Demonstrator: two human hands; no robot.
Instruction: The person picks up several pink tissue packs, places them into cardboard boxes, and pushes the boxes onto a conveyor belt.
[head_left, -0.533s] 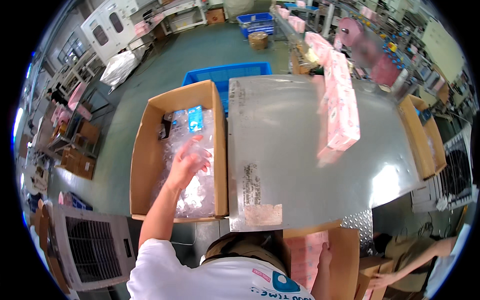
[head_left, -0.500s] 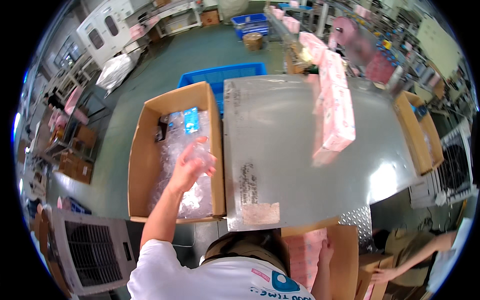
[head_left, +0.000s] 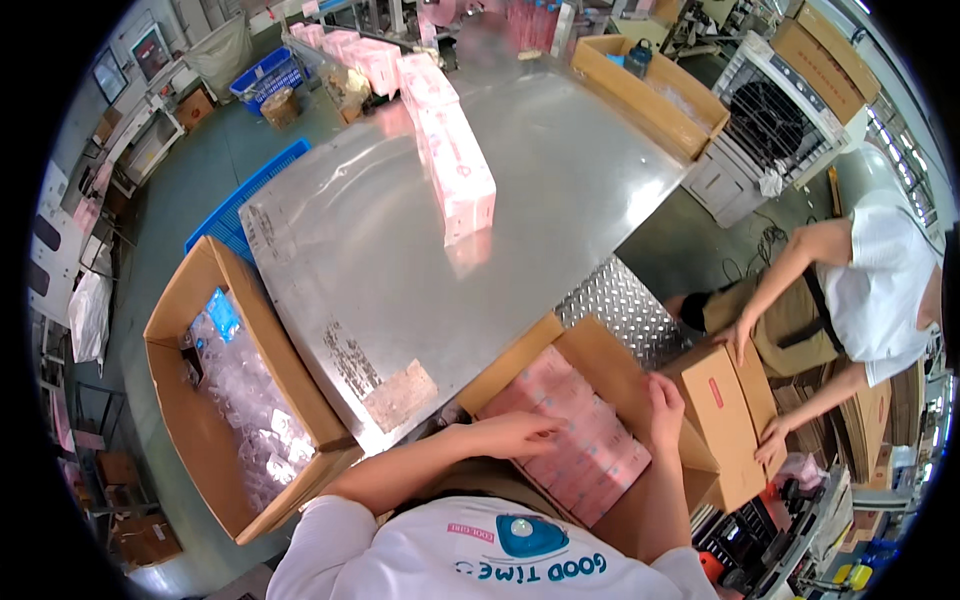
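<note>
My left hand [head_left: 525, 434] hovers over rows of pink packs [head_left: 585, 440] standing in an open cardboard box [head_left: 685, 470] in front of me. Its fingers are drawn together; what they hold, if anything, is too small to make out. At the box's right side my right hand [head_left: 664, 405] is closed on the raised cardboard edge. To the left, another carton [head_left: 310, 415] contains many clear plastic pieces [head_left: 255, 420] and a blue packet [head_left: 223, 314].
A metal table [head_left: 540, 180] carries a line of pink-white packs [head_left: 450, 150]. A blue crate [head_left: 225, 225] stands beyond the left carton. On the right a co-worker's hands [head_left: 770, 440] hold a closed carton [head_left: 725, 420]. Another carton [head_left: 685, 135] sits at the table's far right.
My left hand has moved from the carton of clear plastic pieces to above the pink packs. My view has swung right, bringing the co-worker and the box more fully into sight.
</note>
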